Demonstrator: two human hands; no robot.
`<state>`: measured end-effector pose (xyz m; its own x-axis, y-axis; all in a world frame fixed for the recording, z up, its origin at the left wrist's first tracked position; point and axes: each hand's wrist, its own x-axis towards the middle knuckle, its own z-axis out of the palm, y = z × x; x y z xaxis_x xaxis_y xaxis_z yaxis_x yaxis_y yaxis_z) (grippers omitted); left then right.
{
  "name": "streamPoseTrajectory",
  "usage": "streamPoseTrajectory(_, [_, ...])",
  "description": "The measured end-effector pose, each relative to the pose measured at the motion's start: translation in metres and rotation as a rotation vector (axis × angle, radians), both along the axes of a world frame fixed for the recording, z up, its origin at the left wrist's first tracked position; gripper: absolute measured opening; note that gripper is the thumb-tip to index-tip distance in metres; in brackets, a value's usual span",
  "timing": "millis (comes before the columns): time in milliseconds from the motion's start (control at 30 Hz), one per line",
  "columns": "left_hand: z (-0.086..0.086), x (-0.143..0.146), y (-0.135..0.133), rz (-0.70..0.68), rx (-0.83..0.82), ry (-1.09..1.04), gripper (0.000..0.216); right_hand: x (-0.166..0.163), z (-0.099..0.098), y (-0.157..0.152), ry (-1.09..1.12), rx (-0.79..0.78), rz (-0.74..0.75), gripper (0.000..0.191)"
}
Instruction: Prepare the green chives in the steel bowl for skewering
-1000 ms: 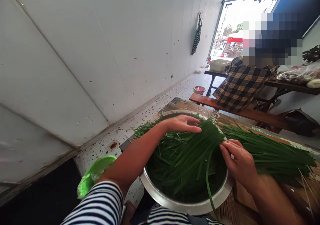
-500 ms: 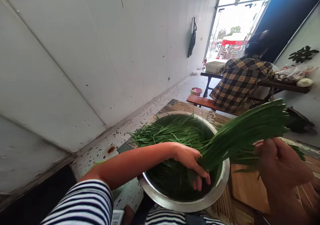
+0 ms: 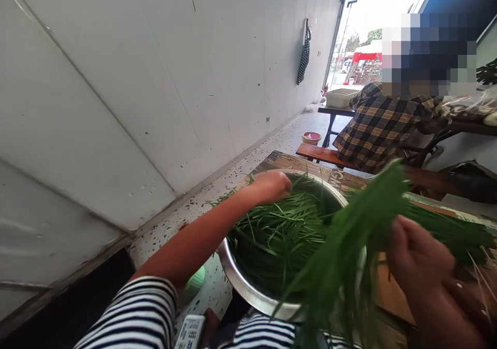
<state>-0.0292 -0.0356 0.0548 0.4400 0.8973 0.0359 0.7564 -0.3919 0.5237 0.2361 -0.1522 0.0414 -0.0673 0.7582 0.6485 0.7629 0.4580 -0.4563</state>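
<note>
A bunch of long green garlic chives [image 3: 361,219] is gripped in my right hand [image 3: 421,256], its blades drooping over the right side of a steel basin [image 3: 243,281]. More chives [image 3: 287,219] fill the basin in a loose heap. My left hand [image 3: 272,186] is over the basin's far left part, fingers curled closed; what they hold, if anything, is hidden. A further pile of chives [image 3: 450,230] lies on the table beyond my right hand.
A wooden board [image 3: 392,292] lies on the table right of the basin. Ahead, a person in a plaid shirt [image 3: 384,126] sits on a bench [image 3: 322,154] by another table with a white tub [image 3: 339,98]. A wall [image 3: 155,80] runs along the left.
My left hand has moved from beside the bunch to the basin's far left, closing its fingers. The bunch in my right hand has swung down and left, its blades now hanging.
</note>
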Motion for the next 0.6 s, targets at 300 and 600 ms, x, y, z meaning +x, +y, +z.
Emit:
streamPoseTrajectory(300, [-0.026, 0.049, -0.008, -0.115, -0.069, 0.253, 0.025, 0.007, -0.035, 0.041, -0.217, 0.220, 0.377, 0.011])
streamPoseTrajectory(600, [-0.020, 0.043, -0.001, -0.008, -0.062, 0.268, 0.018, 0.003, -0.030, 0.037, -0.204, -0.176, 0.246, 0.034])
